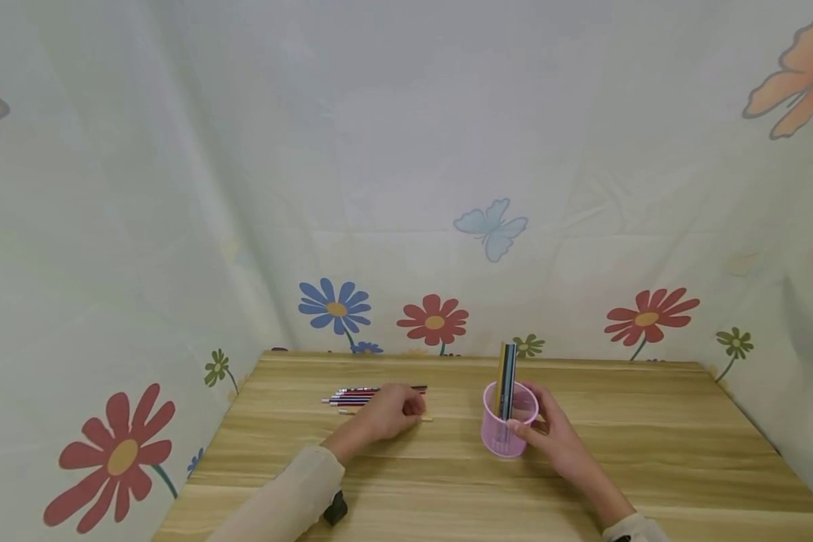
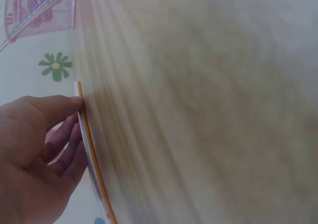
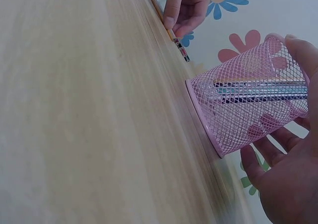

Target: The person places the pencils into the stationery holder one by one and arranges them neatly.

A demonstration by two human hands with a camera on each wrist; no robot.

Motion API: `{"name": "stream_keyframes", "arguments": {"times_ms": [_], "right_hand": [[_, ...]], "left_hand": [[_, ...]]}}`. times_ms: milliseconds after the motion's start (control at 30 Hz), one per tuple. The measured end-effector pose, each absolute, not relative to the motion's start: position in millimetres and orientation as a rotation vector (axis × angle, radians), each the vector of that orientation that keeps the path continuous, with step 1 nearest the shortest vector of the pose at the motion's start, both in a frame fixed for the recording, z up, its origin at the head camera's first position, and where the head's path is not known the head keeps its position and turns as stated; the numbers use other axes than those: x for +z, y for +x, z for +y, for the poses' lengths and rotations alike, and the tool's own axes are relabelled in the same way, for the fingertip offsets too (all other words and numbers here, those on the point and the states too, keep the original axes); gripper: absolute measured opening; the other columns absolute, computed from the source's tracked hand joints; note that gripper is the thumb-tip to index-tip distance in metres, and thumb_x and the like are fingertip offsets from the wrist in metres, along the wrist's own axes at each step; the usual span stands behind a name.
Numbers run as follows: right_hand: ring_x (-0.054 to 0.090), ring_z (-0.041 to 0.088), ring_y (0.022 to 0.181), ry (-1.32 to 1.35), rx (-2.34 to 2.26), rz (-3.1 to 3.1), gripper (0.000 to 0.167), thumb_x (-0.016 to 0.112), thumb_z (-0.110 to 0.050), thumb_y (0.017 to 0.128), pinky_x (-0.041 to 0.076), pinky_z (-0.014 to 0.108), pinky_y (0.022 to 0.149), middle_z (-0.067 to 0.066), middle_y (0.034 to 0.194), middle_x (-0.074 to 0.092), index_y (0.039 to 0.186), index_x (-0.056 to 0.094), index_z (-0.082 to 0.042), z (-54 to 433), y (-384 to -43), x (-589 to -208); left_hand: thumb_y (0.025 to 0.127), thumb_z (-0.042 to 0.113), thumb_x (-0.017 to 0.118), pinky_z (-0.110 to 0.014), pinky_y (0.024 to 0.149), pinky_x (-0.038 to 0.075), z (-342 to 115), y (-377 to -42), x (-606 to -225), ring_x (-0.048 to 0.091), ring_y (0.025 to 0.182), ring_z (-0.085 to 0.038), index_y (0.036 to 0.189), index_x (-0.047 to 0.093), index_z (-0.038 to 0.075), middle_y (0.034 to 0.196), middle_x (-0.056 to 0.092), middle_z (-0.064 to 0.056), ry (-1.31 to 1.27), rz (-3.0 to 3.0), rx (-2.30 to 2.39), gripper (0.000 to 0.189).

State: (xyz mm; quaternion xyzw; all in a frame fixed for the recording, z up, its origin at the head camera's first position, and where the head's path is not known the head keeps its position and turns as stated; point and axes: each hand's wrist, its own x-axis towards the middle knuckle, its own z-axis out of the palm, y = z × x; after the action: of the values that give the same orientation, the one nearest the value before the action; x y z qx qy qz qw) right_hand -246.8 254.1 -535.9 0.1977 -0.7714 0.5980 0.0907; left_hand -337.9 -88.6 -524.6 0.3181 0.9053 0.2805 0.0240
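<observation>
My left hand point(image 1: 391, 412) pinches a yellow pencil point(image 2: 93, 152) near one end, between thumb and fingers. This pencil lies low along the tabletop, its far part behind the hand in the head view. Just beyond it, several dark and red pencils point(image 1: 348, 399) lie side by side with their ends to the left. My right hand point(image 1: 557, 438) grips a pink mesh pencil cup point(image 3: 238, 129) from its right side, thumb at the front of the rim. The cup stands upright on the table, and several pencils point(image 1: 506, 376) lean upright inside it.
The wood-grain table point(image 1: 616, 421) reaches back to a pale curtain point(image 1: 379, 150) printed with flowers and butterflies, which also hangs along both sides. A small black object point(image 1: 336, 509) shows beside the left sleeve point(image 1: 291, 489).
</observation>
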Motion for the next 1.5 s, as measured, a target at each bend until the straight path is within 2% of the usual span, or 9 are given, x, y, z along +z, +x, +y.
{"name": "stream_keyframes", "arguments": {"times_ms": [133,400,567,767,900,1200,1500], "right_hand": [[0.051,0.043,0.137,0.58,1.769,-2.296,0.067,0.072,-0.007,0.1,0.051,0.041,0.105,0.025,0.15,0.054,0.157,0.038,-0.004,255.1,-246.7,-536.0],[0.054,0.039,0.134,0.588,1.773,-2.293,0.065,0.072,-0.006,0.1,0.052,0.043,0.105,0.023,0.147,0.056,0.156,0.039,-0.003,254.0,-245.0,-534.3],[0.054,0.038,0.134,0.609,1.771,-2.293,0.064,0.071,-0.006,0.1,0.052,0.044,0.105,0.024,0.147,0.056,0.156,0.039,-0.004,253.7,-245.0,-534.5],[0.053,0.041,0.134,0.603,1.778,-2.283,0.065,0.072,-0.006,0.099,0.051,0.047,0.106,0.023,0.148,0.056,0.156,0.04,-0.004,253.7,-246.4,-536.2],[0.053,0.041,0.135,0.593,1.764,-2.288,0.065,0.072,-0.006,0.099,0.05,0.046,0.107,0.024,0.148,0.055,0.156,0.04,-0.004,254.5,-247.0,-536.8],[0.052,0.042,0.135,0.589,1.763,-2.288,0.066,0.073,-0.007,0.099,0.051,0.041,0.107,0.025,0.148,0.055,0.156,0.039,-0.003,254.0,-247.8,-536.1],[0.054,0.041,0.133,0.589,1.781,-2.281,0.065,0.073,-0.006,0.099,0.052,0.045,0.105,0.024,0.146,0.057,0.155,0.04,-0.003,253.6,-246.9,-535.3]], "left_hand": [[0.094,0.007,0.081,-0.025,0.074,0.054,-86.7,-336.7,-522.3,0.059,0.078,-0.005,0.092,0.077,0.014,0.083,0.065,0.011,1.039,2.822,0.791,0.008],[0.095,0.006,0.079,-0.025,0.074,0.054,-87.0,-337.7,-522.7,0.058,0.077,-0.004,0.093,0.077,0.014,0.083,0.065,0.011,1.044,2.804,0.755,0.009],[0.098,0.016,0.078,-0.025,0.078,0.054,-88.0,-335.5,-518.5,0.059,0.081,-0.004,0.097,0.077,0.017,0.087,0.065,0.013,1.031,2.795,0.735,0.002],[0.101,0.021,0.075,-0.025,0.081,0.055,-84.0,-326.1,-491.7,0.061,0.085,-0.008,0.11,0.077,0.021,0.095,0.066,0.014,1.039,2.753,0.775,0.009],[0.102,0.02,0.075,-0.023,0.084,0.056,-78.9,-320.5,-472.2,0.062,0.088,-0.005,0.116,0.077,0.016,0.098,0.067,0.015,1.083,2.744,0.794,0.015],[0.102,0.018,0.074,-0.021,0.082,0.057,-69.6,-308.8,-426.7,0.064,0.089,-0.006,0.11,0.07,0.013,0.097,0.066,0.009,1.222,2.697,0.991,0.01],[0.099,0.014,0.078,-0.027,0.086,0.061,-55.2,-302.4,-399.2,0.069,0.092,-0.007,0.112,0.072,0.012,0.1,0.07,0.008,1.291,2.619,1.338,0.015]]}}
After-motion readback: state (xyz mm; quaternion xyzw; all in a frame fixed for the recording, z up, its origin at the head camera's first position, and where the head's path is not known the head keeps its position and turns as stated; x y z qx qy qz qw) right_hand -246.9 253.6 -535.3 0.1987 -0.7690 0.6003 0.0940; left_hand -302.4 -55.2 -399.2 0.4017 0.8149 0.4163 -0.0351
